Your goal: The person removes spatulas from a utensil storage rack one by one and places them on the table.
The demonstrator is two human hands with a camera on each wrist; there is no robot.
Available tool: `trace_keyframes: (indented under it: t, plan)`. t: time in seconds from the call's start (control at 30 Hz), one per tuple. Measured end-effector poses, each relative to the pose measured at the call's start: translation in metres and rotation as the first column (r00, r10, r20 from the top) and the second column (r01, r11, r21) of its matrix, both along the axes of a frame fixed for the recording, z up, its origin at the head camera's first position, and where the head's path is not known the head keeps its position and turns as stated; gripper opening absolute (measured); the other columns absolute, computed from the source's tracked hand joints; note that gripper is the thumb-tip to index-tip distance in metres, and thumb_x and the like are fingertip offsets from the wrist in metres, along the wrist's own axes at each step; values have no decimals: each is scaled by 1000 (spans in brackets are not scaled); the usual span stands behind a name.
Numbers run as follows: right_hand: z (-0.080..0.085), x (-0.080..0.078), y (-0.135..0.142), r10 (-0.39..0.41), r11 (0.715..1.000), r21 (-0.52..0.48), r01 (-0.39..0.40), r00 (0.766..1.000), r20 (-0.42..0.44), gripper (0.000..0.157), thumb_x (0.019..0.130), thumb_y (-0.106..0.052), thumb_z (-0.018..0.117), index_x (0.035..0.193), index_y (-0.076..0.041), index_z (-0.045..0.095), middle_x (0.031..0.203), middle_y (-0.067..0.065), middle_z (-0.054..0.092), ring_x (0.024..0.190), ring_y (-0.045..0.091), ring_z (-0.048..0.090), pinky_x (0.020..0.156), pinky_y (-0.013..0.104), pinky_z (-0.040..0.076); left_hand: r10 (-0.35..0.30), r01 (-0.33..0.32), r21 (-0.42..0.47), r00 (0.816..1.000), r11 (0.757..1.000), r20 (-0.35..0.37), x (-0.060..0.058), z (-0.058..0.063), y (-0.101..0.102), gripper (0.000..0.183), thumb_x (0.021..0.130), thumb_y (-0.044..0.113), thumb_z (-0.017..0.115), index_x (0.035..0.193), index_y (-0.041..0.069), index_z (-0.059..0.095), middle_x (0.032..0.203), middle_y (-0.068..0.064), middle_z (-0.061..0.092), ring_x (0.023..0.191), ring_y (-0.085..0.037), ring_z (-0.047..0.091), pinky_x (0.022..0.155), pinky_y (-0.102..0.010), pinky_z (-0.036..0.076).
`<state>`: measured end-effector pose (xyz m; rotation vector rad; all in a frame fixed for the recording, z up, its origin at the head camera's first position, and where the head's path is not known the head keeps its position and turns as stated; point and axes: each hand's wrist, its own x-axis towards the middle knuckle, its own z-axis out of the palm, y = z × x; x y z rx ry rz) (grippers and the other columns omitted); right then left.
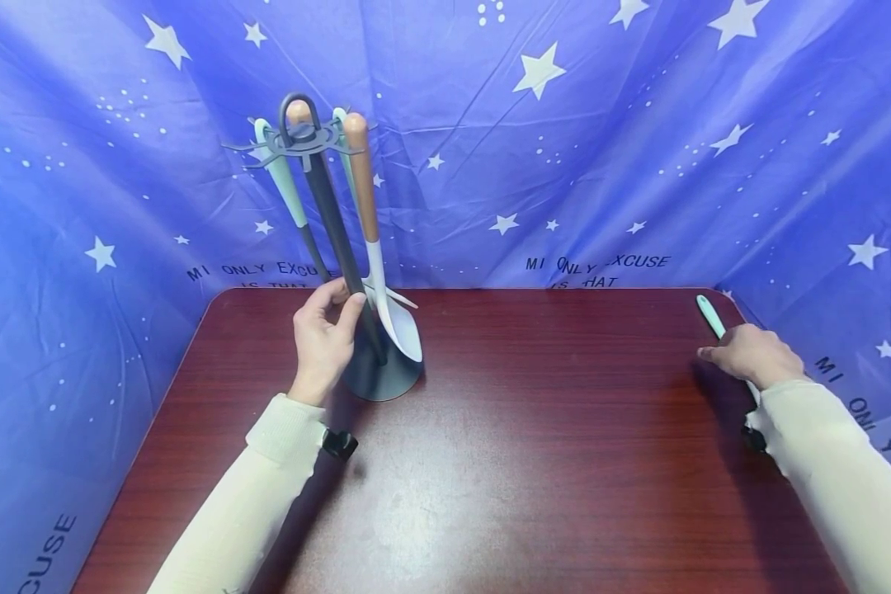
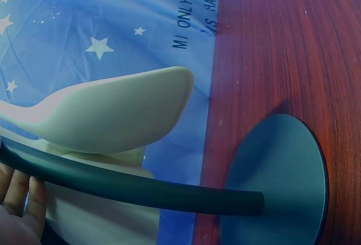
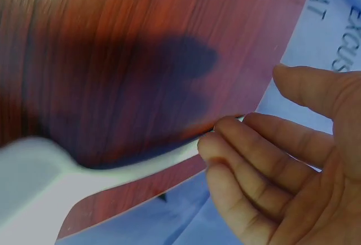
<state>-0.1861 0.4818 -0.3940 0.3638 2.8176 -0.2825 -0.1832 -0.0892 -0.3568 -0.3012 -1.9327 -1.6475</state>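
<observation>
My left hand (image 1: 322, 340) grips the dark post of a utensil stand (image 1: 332, 216), thumb on the near side. The stand's round base (image 2: 282, 149) is on the table. A white spatula (image 1: 366, 186) with a wooden handle hangs from the stand's hooked top, beside mint-handled utensils (image 1: 285, 191) and another wooden handle (image 1: 297, 113). At the far right, my right hand (image 1: 757, 356) is over a mint-handled utensil (image 1: 708, 313) with a broad white head (image 3: 28, 180). In the right wrist view its fingertips are at the pale shaft, the thumb spread apart.
The dark red wooden table (image 1: 535, 429) has rounded back corners. Blue cloth (image 1: 445, 107) with white stars and lettering rises behind it and at both sides. A black wrist device (image 1: 339, 444) is at the left sleeve.
</observation>
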Motion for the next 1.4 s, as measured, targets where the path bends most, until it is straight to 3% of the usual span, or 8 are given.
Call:
trace_keyframes:
  t: [0.17, 0.3, 0.83, 1.1, 1.4]
  plan:
    - [2, -2, -20, 67, 998, -14, -67, 997, -27, 86, 77, -74, 55, 115, 3, 62, 116, 38, 53, 94, 56, 51, 63, 58, 43, -3, 3, 4, 1000, 1000, -3, 0, 0, 0, 17, 85, -8, 65, 100, -15, 63, 86, -28, 65, 77, -14, 60, 74, -18, 50]
    - [4, -4, -36, 115, 993, -24, -116, 992, -50, 80, 81, -70, 55, 115, 2, 62, 115, 34, 57, 95, 55, 53, 62, 57, 42, -3, 3, 5, 1000, 1000, -2, 0, 1, 1, 17, 85, -8, 64, 100, -15, 63, 86, -28, 65, 76, -14, 60, 74, -18, 50]
    - [9, -5, -77, 114, 992, -41, -120, 985, -128, 63, 85, -60, 58, 113, -3, 63, 114, 28, 61, 101, 53, 52, 67, 59, 41, 8, -8, -13, 1000, 1000, -18, -1, 1, 2, 17, 85, -8, 65, 101, -15, 63, 86, -28, 65, 77, -15, 60, 74, -19, 50]
    - [7, -3, -85, 126, 988, -60, -142, 968, -217, 48, 87, -50, 62, 104, -6, 67, 101, 22, 66, 97, 48, 56, 63, 60, 41, 4, -4, -10, 1000, 1000, -9, 0, 1, 2, 17, 85, -8, 65, 101, -15, 64, 87, -28, 65, 77, -16, 61, 74, -19, 51]
    - [4, -2, -96, 175, 976, -72, -206, 935, -307, 38, 87, -40, 65, 96, -3, 69, 87, 17, 69, 83, 41, 63, 64, 52, 46, 7, -7, -3, 1000, 1000, -25, -1, 0, 1, 17, 85, -9, 65, 100, -16, 63, 85, -28, 65, 76, -13, 60, 74, -19, 50]
